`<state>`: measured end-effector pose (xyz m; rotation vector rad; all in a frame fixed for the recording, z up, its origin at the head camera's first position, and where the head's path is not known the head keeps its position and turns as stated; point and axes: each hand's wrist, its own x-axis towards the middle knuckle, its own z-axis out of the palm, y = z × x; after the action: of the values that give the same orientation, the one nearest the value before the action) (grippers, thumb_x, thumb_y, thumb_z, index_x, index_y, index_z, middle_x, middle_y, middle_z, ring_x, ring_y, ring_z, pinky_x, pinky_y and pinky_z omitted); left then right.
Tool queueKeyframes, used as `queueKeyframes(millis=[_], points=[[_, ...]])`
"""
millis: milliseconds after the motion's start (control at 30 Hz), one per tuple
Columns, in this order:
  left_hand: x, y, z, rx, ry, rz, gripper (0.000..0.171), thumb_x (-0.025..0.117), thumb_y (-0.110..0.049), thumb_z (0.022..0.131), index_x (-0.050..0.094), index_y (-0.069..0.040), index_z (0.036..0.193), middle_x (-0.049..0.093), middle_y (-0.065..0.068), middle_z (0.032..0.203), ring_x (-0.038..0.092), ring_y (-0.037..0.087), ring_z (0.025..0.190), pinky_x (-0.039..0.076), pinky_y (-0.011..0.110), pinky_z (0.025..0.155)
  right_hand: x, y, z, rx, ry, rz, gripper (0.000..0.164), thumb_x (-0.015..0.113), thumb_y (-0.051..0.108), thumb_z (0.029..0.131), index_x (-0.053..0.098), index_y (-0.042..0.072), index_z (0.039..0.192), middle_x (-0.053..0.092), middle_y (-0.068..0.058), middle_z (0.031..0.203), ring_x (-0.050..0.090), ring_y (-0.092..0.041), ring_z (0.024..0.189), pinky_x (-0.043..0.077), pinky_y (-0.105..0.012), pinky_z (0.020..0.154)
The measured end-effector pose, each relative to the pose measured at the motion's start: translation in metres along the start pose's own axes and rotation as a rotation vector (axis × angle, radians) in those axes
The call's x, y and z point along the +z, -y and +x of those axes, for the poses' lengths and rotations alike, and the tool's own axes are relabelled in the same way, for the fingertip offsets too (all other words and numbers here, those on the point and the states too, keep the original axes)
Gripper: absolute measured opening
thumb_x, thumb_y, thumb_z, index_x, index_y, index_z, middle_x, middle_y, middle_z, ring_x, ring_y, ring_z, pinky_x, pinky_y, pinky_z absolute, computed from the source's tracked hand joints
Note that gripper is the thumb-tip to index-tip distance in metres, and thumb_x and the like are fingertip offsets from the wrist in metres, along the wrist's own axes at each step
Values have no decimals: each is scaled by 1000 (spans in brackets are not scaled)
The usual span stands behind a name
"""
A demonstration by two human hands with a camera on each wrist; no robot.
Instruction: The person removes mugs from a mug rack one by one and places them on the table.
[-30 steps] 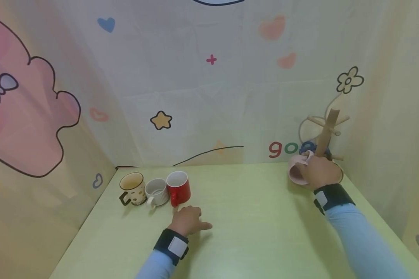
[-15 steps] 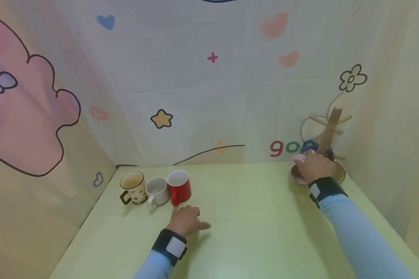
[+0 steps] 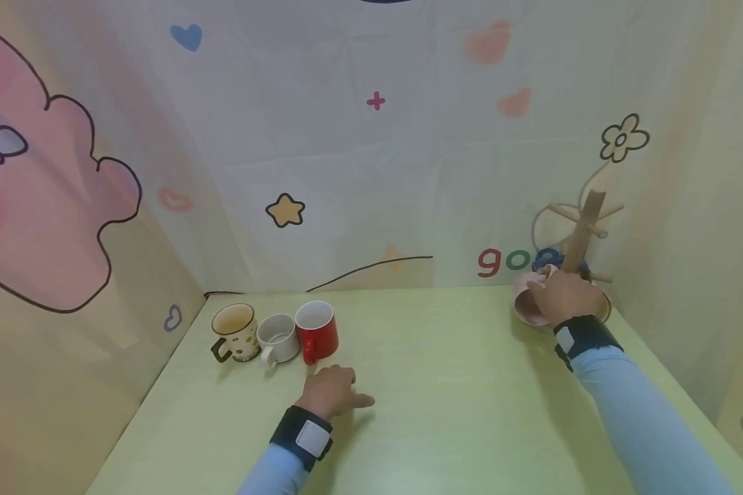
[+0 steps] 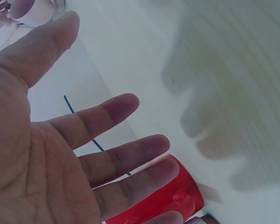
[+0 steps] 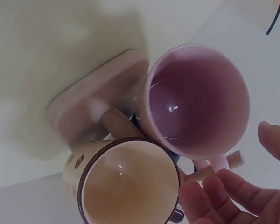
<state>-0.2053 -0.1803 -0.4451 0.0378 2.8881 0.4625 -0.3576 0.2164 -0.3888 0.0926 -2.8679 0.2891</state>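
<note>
My right hand is at a pink mug on the wooden mug tree. In the right wrist view, the mug's handle hangs over a peg, its mouth facing the camera. The fingertips are right at the handle and peg, with the thumb apart from the mug. A cream mug with a dark rim hangs beside it. My left hand is held over the table with fingers spread and nothing in it, near a red mug.
A white ribbed mug and a cream spotted mug stand left of the red one on the pale table. Patterned cloth walls enclose the back and sides. Something blue shows behind the tree's post.
My right hand has shifted slightly about the pink mug's handle, while the mug stays by the tree. The left hand and the three standing mugs keep their places; the head view shifts a little.
</note>
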Motion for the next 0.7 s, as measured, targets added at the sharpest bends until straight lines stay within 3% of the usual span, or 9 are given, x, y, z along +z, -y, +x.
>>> queueKeyframes(millis=[100,233,367,467,567,700], points=[[0,1,0,-4,4,-3,51,78,-45,82,69,-3,109,66,8,88,58,26,76,51,48,75,1,0,3,14,-2,35,59,50,48,99,59,-6,122,51,-15,60,51,-33,48,38,-44,40],[1,3,1,-14,10,-5,52,78,-46,82,69,-3,109,66,8,88,57,26,77,51,48,77,3,-3,11,35,-1,64,58,51,49,98,65,-7,102,51,-16,60,53,-34,49,40,-44,41],[2,5,1,-16,9,5,52,77,-47,82,69,-4,109,65,7,88,56,26,78,50,49,78,4,-8,22,27,-31,19,61,53,50,97,64,-8,78,52,-18,60,55,-36,51,41,-45,44],[2,6,0,-13,2,11,51,77,-47,82,70,-4,108,65,7,87,56,25,77,50,49,76,4,-11,29,10,-51,-14,61,54,48,96,63,-7,73,56,-21,63,58,-40,55,44,-50,49],[2,6,-1,-11,1,4,51,77,-46,82,70,-3,107,65,7,85,56,25,76,50,48,75,2,-12,34,-5,-30,-16,60,54,47,96,66,-8,76,60,-26,69,61,-48,64,47,-65,62],[2,5,-2,-12,3,-8,50,78,-45,81,70,-3,107,64,6,83,56,24,74,51,47,73,2,-13,40,-21,12,-39,60,53,46,98,68,-9,82,63,-33,78,62,-57,77,36,-82,79]])
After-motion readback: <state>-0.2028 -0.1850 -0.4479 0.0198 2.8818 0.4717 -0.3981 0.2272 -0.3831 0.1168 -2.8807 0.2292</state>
